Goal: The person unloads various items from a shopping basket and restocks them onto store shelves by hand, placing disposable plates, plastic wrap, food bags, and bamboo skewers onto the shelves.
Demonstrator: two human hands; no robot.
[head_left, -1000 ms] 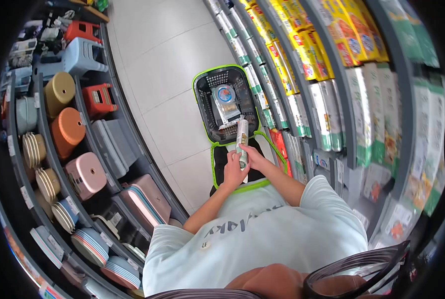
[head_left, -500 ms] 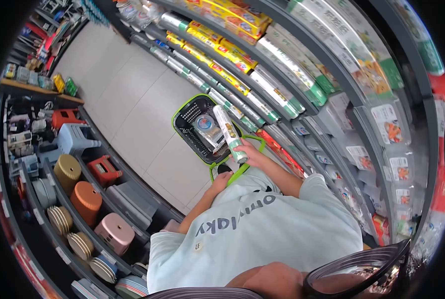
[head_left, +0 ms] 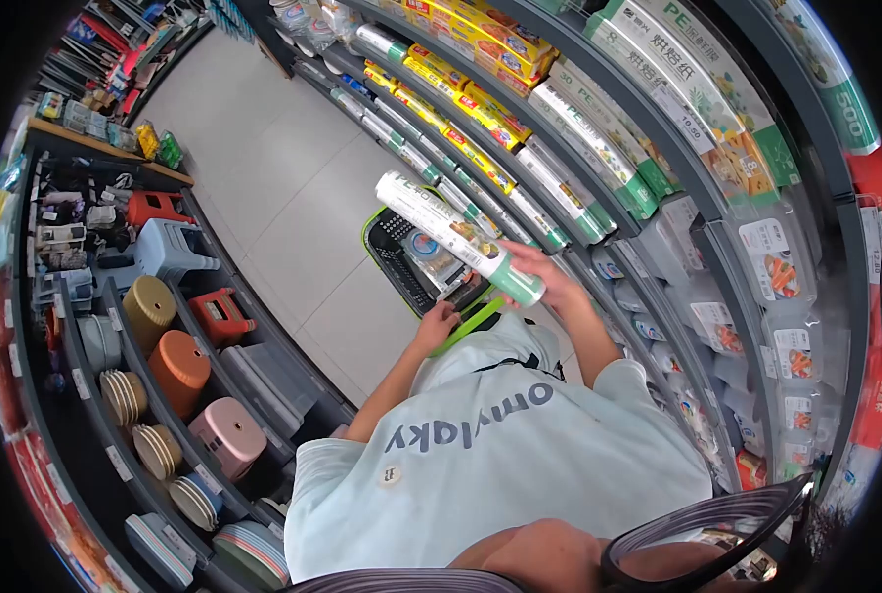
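A white-and-green cling film roll (head_left: 461, 237) is in my right hand (head_left: 547, 280), gripped near its green end. It lies tilted above a black shopping basket with a green rim (head_left: 370, 235) and hides part of it. Inside the basket is a clear plastic pack (head_left: 429, 252) with a round blue-and-red label. My left hand (head_left: 438, 324) has its fingers curled at the green basket handle (head_left: 468, 329), close to the front of my light shirt.
On the right, shelves hold yellow boxes (head_left: 481, 40), more white-and-green film boxes (head_left: 594, 128) and clear containers (head_left: 772, 262). Left shelves carry plastic stools (head_left: 177, 371), a red stool (head_left: 221, 316) and stacked bowls (head_left: 123, 397). A tiled floor (head_left: 253, 168) runs between them.
My right hand has raised the cling film roll closer to me and tipped it further to the left, with its printed side showing more. My left hand has shifted slightly up with the basket handle.
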